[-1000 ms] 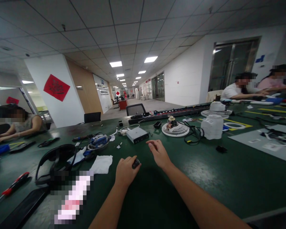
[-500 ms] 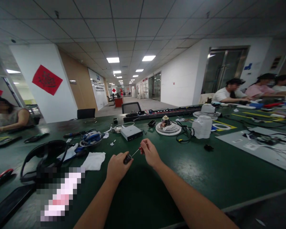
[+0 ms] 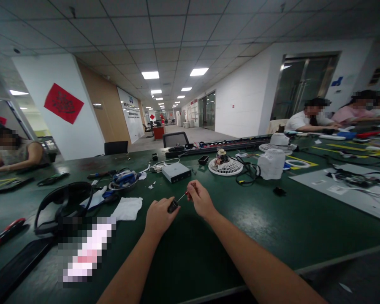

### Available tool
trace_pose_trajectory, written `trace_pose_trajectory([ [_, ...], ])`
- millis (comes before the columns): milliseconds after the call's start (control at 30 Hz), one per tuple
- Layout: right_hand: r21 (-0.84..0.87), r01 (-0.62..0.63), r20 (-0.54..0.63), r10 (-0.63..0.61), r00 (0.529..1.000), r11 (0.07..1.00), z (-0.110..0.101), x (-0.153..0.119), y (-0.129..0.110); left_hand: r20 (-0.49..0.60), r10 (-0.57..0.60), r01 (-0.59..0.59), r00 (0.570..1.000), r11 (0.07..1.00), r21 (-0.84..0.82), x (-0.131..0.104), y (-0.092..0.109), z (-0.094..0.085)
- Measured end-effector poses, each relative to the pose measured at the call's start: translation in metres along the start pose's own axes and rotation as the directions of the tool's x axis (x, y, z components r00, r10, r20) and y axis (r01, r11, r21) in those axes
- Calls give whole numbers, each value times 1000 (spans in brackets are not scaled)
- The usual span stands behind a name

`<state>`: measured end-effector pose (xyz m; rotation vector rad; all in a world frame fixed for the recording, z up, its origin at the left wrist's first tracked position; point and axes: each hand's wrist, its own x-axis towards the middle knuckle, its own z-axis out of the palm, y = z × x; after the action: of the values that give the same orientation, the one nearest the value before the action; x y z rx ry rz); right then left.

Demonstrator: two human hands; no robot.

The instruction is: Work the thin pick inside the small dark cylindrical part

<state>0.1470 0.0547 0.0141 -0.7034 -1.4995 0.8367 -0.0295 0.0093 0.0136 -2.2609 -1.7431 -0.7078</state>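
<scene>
My left hand is closed on a small dark cylindrical part above the green table. My right hand pinches the red handle of a thin screwdriver. The metal shaft slants down to the left, and its tip meets the end of the dark part; whether it sits inside is too small to tell. Just beyond my hands lies a silver box-shaped drive. To its right is a white round fan grille with a motor on it.
Headphones, a white cloth and a red-black tool lie left. A white housing, cables and a grey panel are right. People sit at both sides of the table.
The view has shifted slightly, so the table items appear a little further right. Both hands keep their holds, with the screwdriver still against the dark part.
</scene>
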Motion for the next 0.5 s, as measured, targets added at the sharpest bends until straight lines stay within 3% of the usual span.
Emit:
trace_pose_trajectory([
  [333,-56,57,-119,-63,991,997,0,-2,-3,-21,-30,29,999,999,-21,0,1,1],
  [500,-74,61,-23,-63,998,995,1,-2,-4,1,-19,19,1000,1000,-24,-1,1,-1],
])
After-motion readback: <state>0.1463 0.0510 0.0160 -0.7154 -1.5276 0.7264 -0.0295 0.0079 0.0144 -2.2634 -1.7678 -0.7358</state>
